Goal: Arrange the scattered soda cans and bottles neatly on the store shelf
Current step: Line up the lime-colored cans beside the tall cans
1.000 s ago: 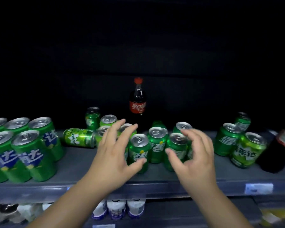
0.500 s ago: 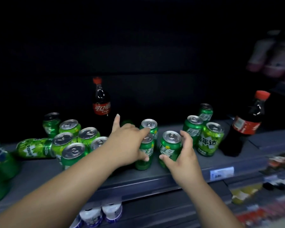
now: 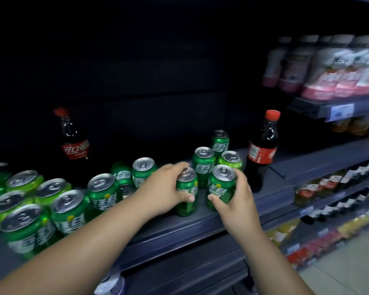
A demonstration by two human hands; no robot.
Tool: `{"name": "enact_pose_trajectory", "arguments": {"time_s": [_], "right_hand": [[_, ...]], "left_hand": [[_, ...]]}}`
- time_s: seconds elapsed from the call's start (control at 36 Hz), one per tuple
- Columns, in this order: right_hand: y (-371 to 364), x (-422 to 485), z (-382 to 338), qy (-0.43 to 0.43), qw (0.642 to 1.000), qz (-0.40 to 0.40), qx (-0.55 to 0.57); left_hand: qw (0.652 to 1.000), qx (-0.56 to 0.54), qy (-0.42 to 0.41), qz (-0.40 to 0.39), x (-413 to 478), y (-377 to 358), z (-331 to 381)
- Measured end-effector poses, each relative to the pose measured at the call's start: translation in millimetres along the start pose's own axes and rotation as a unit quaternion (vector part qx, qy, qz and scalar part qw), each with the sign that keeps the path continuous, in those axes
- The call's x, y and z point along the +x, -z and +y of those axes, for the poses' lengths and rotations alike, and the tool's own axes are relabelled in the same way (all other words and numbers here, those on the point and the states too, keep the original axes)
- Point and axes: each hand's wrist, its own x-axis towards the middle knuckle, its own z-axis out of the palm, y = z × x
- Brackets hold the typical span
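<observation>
Whereas a second ago both hands hung open over the middle huddle of cans, each now has one in its grasp and has slid it rightwards along the dark grey store shelf [image 3: 200, 221]. My left hand [image 3: 165, 188] wraps a green aluminium soda can [image 3: 187, 206] from the left, thumb across the label and fingers [image 3: 179, 167] curled over the silver rim. My right hand [image 3: 240, 201] clasps a second green soda can [image 3: 221, 188] from the right, thumb low on the front, the rest round the far side.

Both cans stand upright near the shelf's front edge, slightly apart from each other and just in front of the trio of upright green cans [image 3: 203, 165], beside the dark cola bottle with a red cap [image 3: 262, 154]. I judge the pair is joining that trio to build a tidy block. The loose cluster of green cans [image 3: 68, 207] at left is not yet sorted. Both forearms stretch forward, converging on the cans.
</observation>
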Motion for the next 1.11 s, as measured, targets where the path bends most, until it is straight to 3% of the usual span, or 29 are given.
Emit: {"name": "enact_pose_trajectory", "arguments": {"time_s": [0.22,0.33,0.5,0.64,0.72,0.83,0.92,1.11], "right_hand": [[17,21,14,-0.018,0.999,-0.014,-0.023],[19,12,8,-0.015,0.998,-0.027,-0.049],[9,-8,-42,0.118,0.989,0.015,-0.090],[-28,-16,-83,0.188,0.979,-0.082,-0.023],[-59,-12,-96,0.166,0.973,-0.157,0.023],[-105,4,-100,0.096,0.975,-0.190,0.068],[-133,15,-99,0.042,0.976,-0.194,0.093],[-149,28,-88,0.019,0.985,-0.143,0.093]], "left_hand": [[0.998,-0.055,0.008,0.013,31,-20,17],[1.000,-0.013,-0.014,-0.007,26,-15,16],[0.994,0.089,-0.011,0.067,-2,32,-16],[0.978,0.157,-0.001,0.138,-44,64,-40],[0.961,0.230,0.045,0.148,-73,75,-57],[0.954,0.251,0.119,0.114,-98,82,-82],[0.954,0.261,0.117,0.094,-104,85,-93],[0.952,0.261,0.128,0.100,-101,85,-91]]}}
